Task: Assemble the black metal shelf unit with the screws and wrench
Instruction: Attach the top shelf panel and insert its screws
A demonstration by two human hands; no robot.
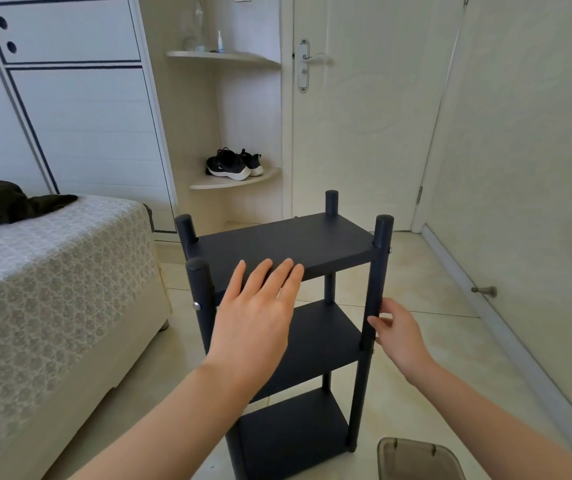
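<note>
The bed (52, 271) fills the left, and just beside it on the tiled floor (433, 341) the black shelf unit (295, 244) stands upright (three tiers, four posts). The left hand (256, 313) is spread flat, grasping nothing, over the top tier's front edge; the right hand (398, 330) pinches the front right post (376, 289).

The shelf unit (288, 244) stands on the floor (433, 341) with a bed (52, 271) close on its left, so there is only a thin gap there. On its right the floor is open up to the wall (537, 168). A dark bin (416, 459) sits near its front right leg. Behind it is bare floor, then the door (364, 116). The room between its shelves is open.
</note>
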